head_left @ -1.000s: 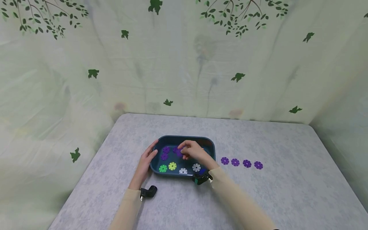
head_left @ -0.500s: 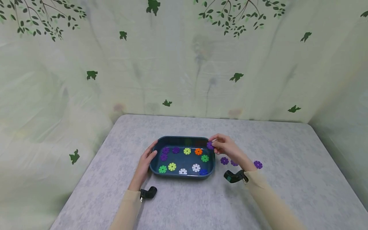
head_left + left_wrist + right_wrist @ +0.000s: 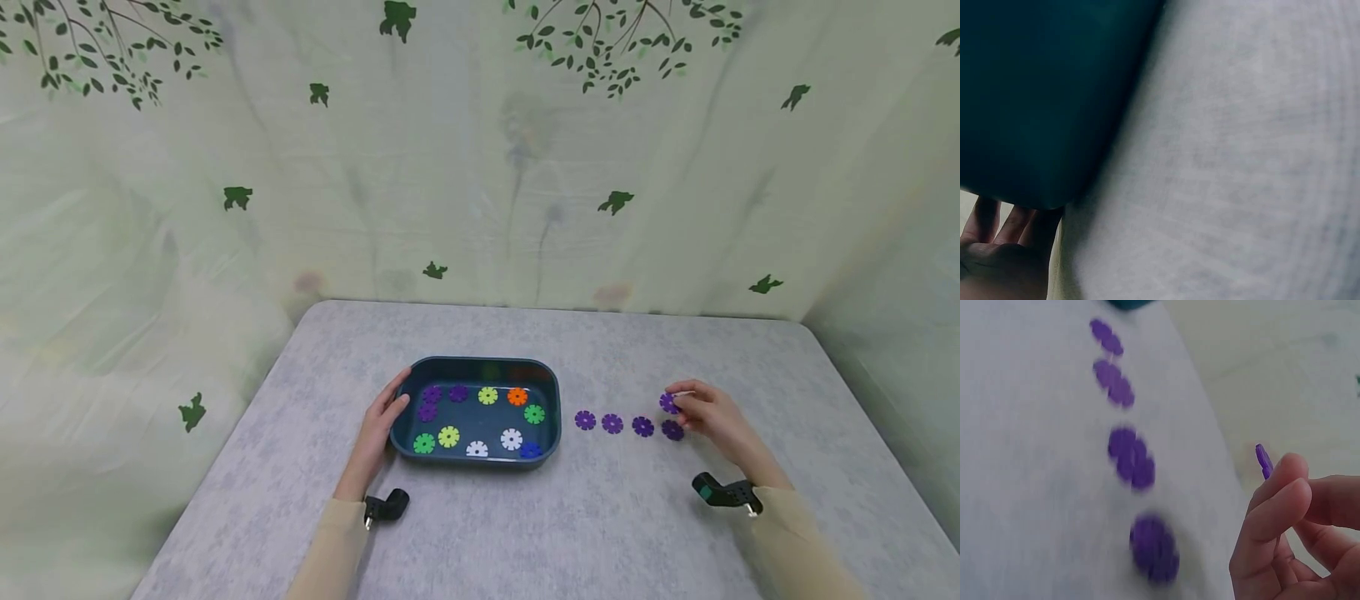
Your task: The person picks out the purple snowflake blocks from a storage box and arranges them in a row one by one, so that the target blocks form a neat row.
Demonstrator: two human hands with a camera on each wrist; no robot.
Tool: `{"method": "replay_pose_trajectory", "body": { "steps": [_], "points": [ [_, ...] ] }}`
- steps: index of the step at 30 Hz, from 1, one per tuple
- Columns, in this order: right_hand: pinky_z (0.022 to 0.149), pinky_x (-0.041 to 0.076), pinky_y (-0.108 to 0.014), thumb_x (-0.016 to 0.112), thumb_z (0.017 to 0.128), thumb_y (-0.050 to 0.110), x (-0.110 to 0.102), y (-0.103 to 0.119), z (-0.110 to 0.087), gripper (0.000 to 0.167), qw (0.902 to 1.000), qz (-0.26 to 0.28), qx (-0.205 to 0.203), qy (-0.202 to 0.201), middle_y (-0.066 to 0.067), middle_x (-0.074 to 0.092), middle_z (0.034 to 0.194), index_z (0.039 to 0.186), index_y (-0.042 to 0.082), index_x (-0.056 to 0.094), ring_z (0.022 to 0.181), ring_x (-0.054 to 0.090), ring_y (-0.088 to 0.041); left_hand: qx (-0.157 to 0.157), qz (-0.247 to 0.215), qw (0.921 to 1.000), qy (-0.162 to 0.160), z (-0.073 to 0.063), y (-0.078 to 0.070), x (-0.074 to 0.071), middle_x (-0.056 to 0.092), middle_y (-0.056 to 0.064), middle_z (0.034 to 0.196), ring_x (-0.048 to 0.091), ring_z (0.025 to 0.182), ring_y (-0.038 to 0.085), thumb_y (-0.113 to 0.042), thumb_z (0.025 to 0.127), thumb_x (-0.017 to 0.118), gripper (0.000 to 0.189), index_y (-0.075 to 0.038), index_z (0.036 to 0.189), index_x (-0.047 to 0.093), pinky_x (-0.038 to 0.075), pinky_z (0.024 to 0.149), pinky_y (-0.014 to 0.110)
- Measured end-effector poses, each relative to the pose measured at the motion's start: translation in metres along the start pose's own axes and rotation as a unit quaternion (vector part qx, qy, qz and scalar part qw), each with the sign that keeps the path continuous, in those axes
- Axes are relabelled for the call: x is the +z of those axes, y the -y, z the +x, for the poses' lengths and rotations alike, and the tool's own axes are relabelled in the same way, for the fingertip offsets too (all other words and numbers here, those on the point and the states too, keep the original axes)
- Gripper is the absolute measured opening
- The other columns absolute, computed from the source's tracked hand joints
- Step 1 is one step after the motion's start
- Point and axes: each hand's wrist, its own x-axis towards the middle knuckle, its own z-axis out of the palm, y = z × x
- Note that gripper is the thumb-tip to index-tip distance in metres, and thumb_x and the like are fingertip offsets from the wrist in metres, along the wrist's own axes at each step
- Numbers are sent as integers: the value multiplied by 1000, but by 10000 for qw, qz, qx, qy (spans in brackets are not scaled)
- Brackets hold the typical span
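Currently, the right hand (image 3: 708, 412) pinches one purple disc (image 3: 667, 402); four table discs (image 3: 612, 424) lie at the tray's (image 3: 480, 421) three o'clock, eleven visible inner discs (image 3: 517, 397) within; the left hand (image 3: 377, 431), fingers spread, touches nine o'clock.

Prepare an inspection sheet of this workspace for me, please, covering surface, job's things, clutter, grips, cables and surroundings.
Surface: mottled grey table.
Job's things: dark tray holding flat, notched coloured pieces in purple, yellow, green, white, orange and blue; a row of four purple pieces on the table, right of the tray.
Clutter: nothing seen.
Grips: left hand rests against the tray's left end; right hand pinches another purple piece near the row's right end; a black camera is on each wrist.
Cables: nothing seen.
Surroundings: pale wall covering with leaf and branch prints, behind the table and at both sides.
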Motion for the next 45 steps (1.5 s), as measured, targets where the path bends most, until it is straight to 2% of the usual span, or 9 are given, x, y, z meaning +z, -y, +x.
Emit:
{"method": "replay_pose_trajectory", "body": {
  "steps": [4, 9, 15, 21, 25, 30, 35, 39, 45],
  "points": [
    [62, 50, -24, 46, 101, 13, -21, -14, -11, 33, 9998, -15, 132, -146, 0, 56, 86, 124, -12, 45, 68, 53, -9, -11, -18, 10000, -9, 0, 1, -2, 34, -3, 151, 23, 140, 13, -25, 101, 50, 46, -21, 147, 41, 15, 114, 40],
    [62, 52, -24, 47, 101, 10, -33, -24, -19, 32, 9997, -74, 172, -136, 0, 58, 89, 121, -15, 46, 69, 57, -9, 8, -28, 10000, -10, -1, 1, -5, 34, -2, 151, 22, 140, 14, -27, 101, 51, 47, -20, 147, 41, 14, 114, 40],
    [61, 54, -27, 46, 100, 6, -31, -29, -25, 33, 9962, -818, 245, -186, -6, 60, 90, 122, -18, 44, 68, 61, -12, 7, -30, 10000, -17, -3, 1, -5, 33, -3, 151, 22, 140, 13, -27, 101, 51, 48, -20, 147, 41, 15, 114, 40],
    [59, 54, -29, 45, 99, 6, -25, -31, -24, 28, 9862, -1594, 266, -364, -11, 60, 88, 118, -14, 50, 68, 61, -17, 11, -33, 10000, -44, -4, 0, -5, 33, -3, 151, 22, 140, 13, -26, 101, 51, 47, -20, 147, 41, 15, 114, 40],
    [58, 53, -27, 44, 99, 8, -22, -29, -22, 28, 9812, -1842, 189, -539, -13, 59, 91, 119, -11, 52, 67, 60, -18, -7, -24, 10000, -58, -4, 0, -5, 33, -3, 151, 22, 140, 13, -27, 101, 51, 47, -20, 147, 41, 15, 114, 40],
    [63, 54, -26, 44, 101, 14, -13, -14, -17, 34, 9868, -1510, 10, -589, -21, 55, 101, 124, -10, 49, 69, 60, -17, -101, -79, 9999, -6, -6, -9, -4, 31, -1, 152, 20, 141, 15, -23, 101, 49, 47, -18, 147, 40, 14, 114, 41],
    [69, 54, -26, 46, 102, 20, 6, 11, -6, 40, 9964, -792, -174, -253, -23, 54, 102, 128, -11, 45, 73, 60, -16, -95, -45, 9999, -80, -3, -5, -2, 33, -2, 152, 22, 140, 14, -24, 101, 51, 47, -20, 147, 41, 15, 114, 40],
    [72, 54, -26, 48, 102, 20, 32, 31, 4, 41, 9986, -448, -279, 90, -26, 52, 105, 128, -11, 45, 76, 59, -17, -84, -71, 9999, -73, 0, -2, -1, 34, -3, 151, 23, 140, 13, -26, 100, 52, 47, -21, 146, 43, 15, 114, 40],
    [75, 54, -30, 49, 101, 20, 82, 55, 23, 40, 9966, -104, -467, 672, -20, 54, 106, 127, -10, 46, 77, 59, -19, -53, -71, 10000, -35, -1, -2, 0, 34, -4, 151, 23, 140, 12, -28, 100, 52, 47, -21, 146, 42, 15, 114, 40]
  ]
}}
